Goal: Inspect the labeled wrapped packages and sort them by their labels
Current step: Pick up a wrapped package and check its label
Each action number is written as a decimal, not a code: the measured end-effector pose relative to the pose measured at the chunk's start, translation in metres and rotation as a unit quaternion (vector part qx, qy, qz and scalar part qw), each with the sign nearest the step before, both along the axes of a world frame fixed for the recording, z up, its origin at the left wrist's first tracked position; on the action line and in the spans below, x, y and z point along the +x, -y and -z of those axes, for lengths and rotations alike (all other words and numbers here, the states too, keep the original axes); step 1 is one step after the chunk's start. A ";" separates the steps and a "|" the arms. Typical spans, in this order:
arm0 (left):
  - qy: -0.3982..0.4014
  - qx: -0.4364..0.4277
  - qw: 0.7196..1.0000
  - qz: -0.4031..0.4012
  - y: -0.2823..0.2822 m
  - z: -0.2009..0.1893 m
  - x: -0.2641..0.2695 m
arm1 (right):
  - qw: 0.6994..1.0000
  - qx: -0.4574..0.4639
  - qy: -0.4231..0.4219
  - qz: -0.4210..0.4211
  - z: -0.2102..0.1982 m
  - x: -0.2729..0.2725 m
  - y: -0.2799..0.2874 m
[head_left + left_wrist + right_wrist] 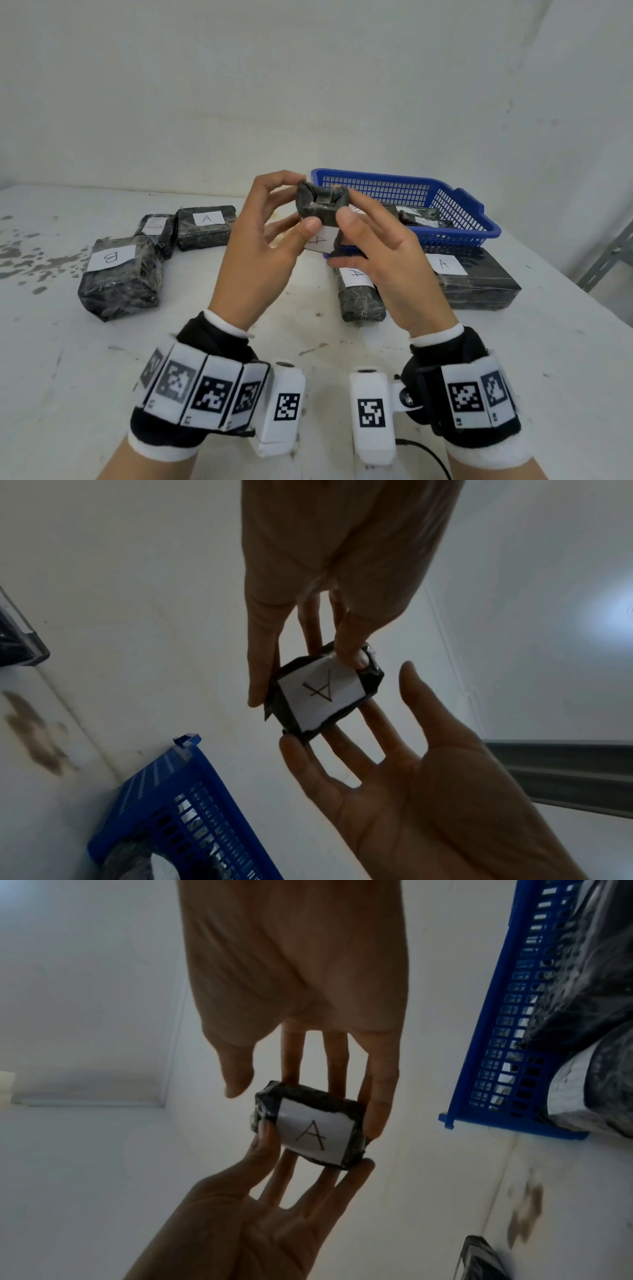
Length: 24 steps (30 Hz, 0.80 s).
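Head view: a blue basket [459,212] holding wrapped parcels sits right of centre on my worktop [239,342]; a parcel marked B [120,277] lies at left, an A parcel [476,277] at right. Frame centre, my left hand [260,246] and right hand [387,260] are raised, both gripping a small parcel [322,205] by fingertips and thumbs, its A label [320,693] facing me.

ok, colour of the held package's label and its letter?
White label, dark handwritten "A"; the package is black. Clearest in right wrist view.

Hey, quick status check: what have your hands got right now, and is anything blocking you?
Left hand and right hand both grip one small black package. Its label reads A. Blue basket close behind, nothing in the way.
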<state>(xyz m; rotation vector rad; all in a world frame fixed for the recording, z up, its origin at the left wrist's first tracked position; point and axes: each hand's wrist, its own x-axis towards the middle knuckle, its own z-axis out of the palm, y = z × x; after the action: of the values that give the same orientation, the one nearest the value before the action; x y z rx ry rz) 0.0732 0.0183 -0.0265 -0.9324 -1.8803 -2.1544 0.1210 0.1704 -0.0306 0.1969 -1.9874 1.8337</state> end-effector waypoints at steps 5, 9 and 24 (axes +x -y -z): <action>0.036 0.033 0.999 0.015 -0.001 -0.004 0.007 | 0.999 -0.044 -0.003 -0.008 0.000 0.000 0.001; 0.049 0.032 0.998 0.010 -0.001 -0.007 0.008 | 1.000 -0.024 0.001 -0.009 0.001 -0.001 0.000; 0.056 0.014 0.998 0.010 -0.001 -0.007 0.008 | 0.999 -0.025 -0.018 0.018 0.001 -0.001 0.003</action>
<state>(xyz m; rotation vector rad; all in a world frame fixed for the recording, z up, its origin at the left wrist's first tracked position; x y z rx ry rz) 0.0814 0.0197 -0.0197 -0.8457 -1.8926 -2.2816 0.1197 0.1678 -0.0319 0.1766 -1.9070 1.8426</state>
